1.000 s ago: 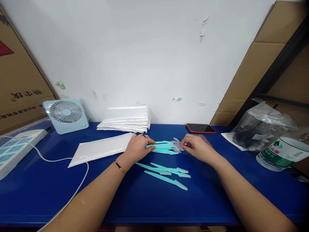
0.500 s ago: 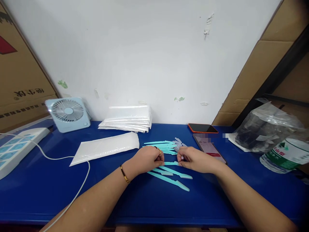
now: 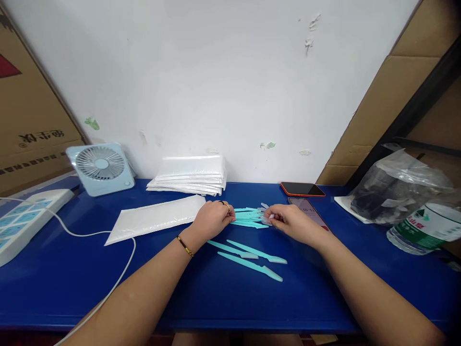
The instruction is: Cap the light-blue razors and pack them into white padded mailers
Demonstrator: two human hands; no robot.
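My left hand (image 3: pixel 218 216) is closed at the handle end of a turquoise eyebrow razor, over the left side of a pile of such razors (image 3: pixel 248 224). At the pile's right end, my right hand (image 3: pixel 290 222) pinches a small clear blade cap (image 3: pixel 271 217). Other translucent caps (image 3: pixel 264 205) lie just beside its fingers. Closer to me, three more razors rest apart on the table: one with a bare-looking turquoise tip (image 3: pixel 250 265), and two with pale capped ends, an upper one (image 3: pixel 256 251) and a left one (image 3: pixel 234 250).
A white padded envelope (image 3: pixel 154 218) lies left of my left hand, with a stack of envelopes (image 3: pixel 190 173) behind. Two phones, one orange-edged (image 3: pixel 302 189) and one lit (image 3: pixel 309 211), lie right. A fan (image 3: pixel 102 168), white cable (image 3: pixel 126 269), power strip (image 3: pixel 32 221) and cut-down bottle (image 3: pixel 425 230) stand around.
Both hands have moved away from me, up to the razor pile, carrying the razor that was between them. The three nearer razors stay where they were.
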